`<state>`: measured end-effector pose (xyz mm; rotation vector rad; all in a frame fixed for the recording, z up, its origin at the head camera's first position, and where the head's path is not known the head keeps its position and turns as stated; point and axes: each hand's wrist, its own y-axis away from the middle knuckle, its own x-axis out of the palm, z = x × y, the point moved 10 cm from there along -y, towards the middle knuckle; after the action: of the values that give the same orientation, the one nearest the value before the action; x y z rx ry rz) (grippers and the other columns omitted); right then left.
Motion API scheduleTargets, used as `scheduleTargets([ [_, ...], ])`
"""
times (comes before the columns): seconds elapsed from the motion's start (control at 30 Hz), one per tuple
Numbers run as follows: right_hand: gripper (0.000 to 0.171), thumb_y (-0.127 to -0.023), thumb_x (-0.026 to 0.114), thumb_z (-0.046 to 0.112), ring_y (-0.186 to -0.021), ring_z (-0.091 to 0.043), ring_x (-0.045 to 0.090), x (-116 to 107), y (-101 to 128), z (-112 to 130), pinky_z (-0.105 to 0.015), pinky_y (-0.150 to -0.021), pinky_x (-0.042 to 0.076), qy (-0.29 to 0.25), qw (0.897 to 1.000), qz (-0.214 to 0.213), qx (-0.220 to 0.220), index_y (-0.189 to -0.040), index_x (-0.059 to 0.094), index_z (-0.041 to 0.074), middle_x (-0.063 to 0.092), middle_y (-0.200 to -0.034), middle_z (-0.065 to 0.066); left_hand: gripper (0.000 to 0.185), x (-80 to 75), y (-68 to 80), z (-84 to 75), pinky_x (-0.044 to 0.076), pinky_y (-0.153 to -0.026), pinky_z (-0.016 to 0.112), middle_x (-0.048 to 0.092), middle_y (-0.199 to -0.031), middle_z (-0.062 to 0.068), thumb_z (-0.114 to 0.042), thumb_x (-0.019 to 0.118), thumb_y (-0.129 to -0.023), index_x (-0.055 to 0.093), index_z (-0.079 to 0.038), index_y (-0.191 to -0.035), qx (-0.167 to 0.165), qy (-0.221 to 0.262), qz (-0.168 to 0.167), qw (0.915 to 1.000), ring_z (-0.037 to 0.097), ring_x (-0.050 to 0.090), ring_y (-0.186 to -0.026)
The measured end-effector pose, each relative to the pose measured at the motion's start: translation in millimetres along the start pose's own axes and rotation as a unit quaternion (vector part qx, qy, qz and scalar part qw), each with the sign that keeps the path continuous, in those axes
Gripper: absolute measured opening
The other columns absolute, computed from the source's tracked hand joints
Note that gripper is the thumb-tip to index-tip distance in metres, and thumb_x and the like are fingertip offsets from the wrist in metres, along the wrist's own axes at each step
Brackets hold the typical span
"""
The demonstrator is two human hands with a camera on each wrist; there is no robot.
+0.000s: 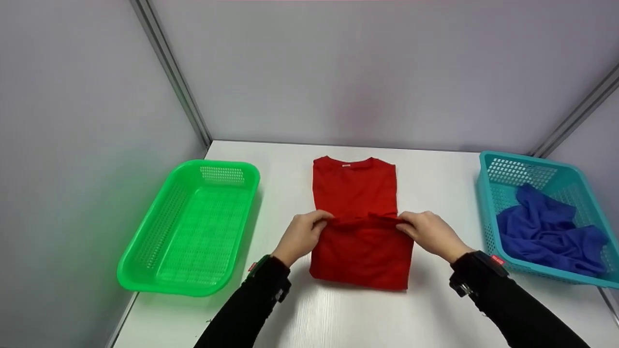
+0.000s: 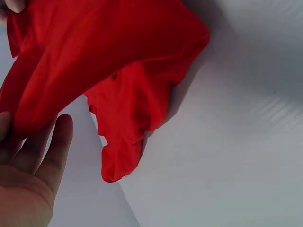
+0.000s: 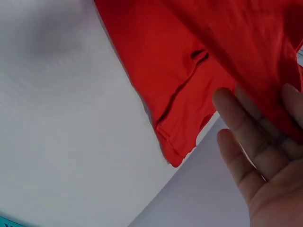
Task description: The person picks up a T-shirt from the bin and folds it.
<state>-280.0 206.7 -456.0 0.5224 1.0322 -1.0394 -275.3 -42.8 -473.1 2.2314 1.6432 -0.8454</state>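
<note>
A red T-shirt (image 1: 357,212) lies on the white table (image 1: 338,319), collar toward the far wall, sides folded in. My left hand (image 1: 303,235) pinches the shirt's folded bottom edge on its left side. My right hand (image 1: 432,233) pinches the same edge on the right, and the cloth between them is lifted into a ridge across the shirt's middle. In the left wrist view the red cloth (image 2: 109,75) hangs over my fingers (image 2: 54,146). The right wrist view shows red cloth (image 3: 189,85) draped over my fingers (image 3: 246,132).
A green basket (image 1: 193,227) with nothing in it stands at the left of the table. A teal basket (image 1: 493,193) at the right holds a crumpled blue cloth (image 1: 546,229). Grey walls close in the back and both sides.
</note>
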Motion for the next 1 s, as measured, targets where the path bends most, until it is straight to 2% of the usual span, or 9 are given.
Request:
scheduleTargets([
  [0.17, 0.007, -0.101, 0.07, 0.005, -0.076, -0.024, 0.069, 1.0, -20.6, -14.5, -0.044, -0.073, 0.057, 0.023, 0.999, -0.034, 0.025, -0.105, 0.075, 0.003, 0.078, -0.09, -0.012, 0.024, -1.4, -28.8, 4.7, 0.057, -0.109, 0.043, 0.078, -0.122, 0.013, 0.001, 0.058, -0.107, 0.076, -0.005, -0.121, -0.011, 0.014, -0.018, 0.9997, 0.028, 0.072, -0.122],
  [0.3, 0.011, -0.103, 0.066, 0.004, -0.089, -0.035, 0.075, 4.0, -34.3, -25.2, -0.053, -0.081, 0.06, 0.027, 0.997, -0.053, 0.043, -0.111, 0.073, 0.001, 0.08, -0.101, -0.018, 0.026, -0.1, -48.5, 11.3, 0.054, -0.113, 0.043, 0.076, -0.123, 0.013, 0.003, 0.053, -0.108, 0.075, -0.005, -0.12, -0.025, 0.053, -0.025, 0.998, 0.028, 0.069, -0.123],
  [0.4, 0.019, -0.106, 0.063, 0.007, -0.098, -0.042, 0.076, 7.0, -41.3, -34.7, -0.057, -0.085, 0.059, 0.033, 0.994, -0.072, 0.075, -0.122, 0.069, 0.0, 0.078, -0.112, -0.023, 0.031, -0.2, -57.9, 25.2, 0.049, -0.119, 0.044, 0.071, -0.136, 0.013, 0.002, 0.049, -0.11, 0.069, -0.006, -0.132, -0.07, 0.064, -0.043, 0.9946, 0.029, 0.064, -0.134],
  [0.5, 0.037, -0.107, 0.061, 0.009, -0.113, -0.048, 0.072, 14.8, -42.2, -42.5, -0.06, -0.096, 0.058, 0.043, 0.991, -0.079, 0.102, -0.141, 0.059, -0.003, 0.071, -0.134, -0.029, 0.043, -2.3, -58.4, 44.6, 0.041, -0.126, 0.048, 0.061, -0.153, 0.015, 0.005, 0.047, -0.109, 0.057, -0.007, -0.149, -0.121, 0.04, -0.066, 0.9896, 0.034, 0.053, -0.149],
  [0.57, 0.047, -0.107, 0.061, 0.009, -0.121, -0.049, 0.069, 22.2, -37.7, -44.3, -0.06, -0.103, 0.056, 0.052, 0.99, -0.076, 0.102, -0.151, 0.051, -0.005, 0.064, -0.145, -0.03, 0.05, -4.9, -51.9, 56.6, 0.038, -0.127, 0.052, 0.055, -0.16, 0.017, 0.009, 0.045, -0.107, 0.053, -0.005, -0.154, -0.138, 0.0, -0.083, 0.9869, 0.041, 0.046, -0.153],
  [0.63, 0.05, -0.105, 0.062, 0.006, -0.125, -0.049, 0.067, 29.3, -29.6, -43.9, -0.059, -0.107, 0.054, 0.059, 0.992, -0.071, 0.09, -0.152, 0.05, -0.006, 0.062, -0.148, -0.029, 0.05, -7.1, -41.4, 66.3, 0.041, -0.124, 0.054, 0.057, -0.156, 0.019, 0.013, 0.045, -0.104, 0.056, -0.003, -0.15, -0.142, -0.05, -0.095, 0.9841, 0.046, 0.048, -0.149],
  [0.73, 0.039, -0.102, 0.064, 0.003, -0.103, -0.044, 0.075, 38.4, -12.0, -41.0, -0.054, -0.091, 0.061, 0.073, 0.993, -0.062, 0.065, -0.141, 0.061, -0.004, 0.076, -0.12, -0.026, 0.036, -5.4, -21.3, 79.0, 0.053, -0.109, 0.057, 0.07, -0.136, 0.022, 0.008, 0.053, -0.102, 0.067, 0.0, -0.134, -0.141, -0.111, -0.096, 0.9791, 0.049, 0.063, -0.129],
  [0.87, 0.01, -0.102, 0.068, 0.011, -0.064, -0.027, 0.065, 57.6, 15.4, -43.5, -0.042, -0.062, 0.055, 0.072, 0.995, -0.014, 0.075, -0.104, 0.07, 0.002, 0.069, -0.072, -0.011, 0.02, 19.7, 8.8, 95.5, 0.057, -0.083, 0.047, 0.071, -0.104, 0.017, -0.017, 0.066, -0.102, 0.074, -0.001, -0.11, -0.147, -0.106, -0.005, 0.9835, 0.034, 0.068, -0.094],
  [1.0, 0.029, -0.099, 0.076, 0.034, -0.064, -0.016, 0.052, 92.4, 45.9, -53.6, -0.034, -0.062, 0.043, -0.001, 0.987, 0.08, 0.141, -0.084, 0.064, 0.012, 0.058, -0.068, 0.001, 0.024, 52.7, 39.2, 103.5, 0.046, -0.074, 0.032, 0.063, -0.093, 0.009, -0.029, 0.076, -0.096, 0.074, -0.005, -0.097, -0.137, -0.042, 0.093, 0.9852, 0.018, 0.054, -0.083],
])
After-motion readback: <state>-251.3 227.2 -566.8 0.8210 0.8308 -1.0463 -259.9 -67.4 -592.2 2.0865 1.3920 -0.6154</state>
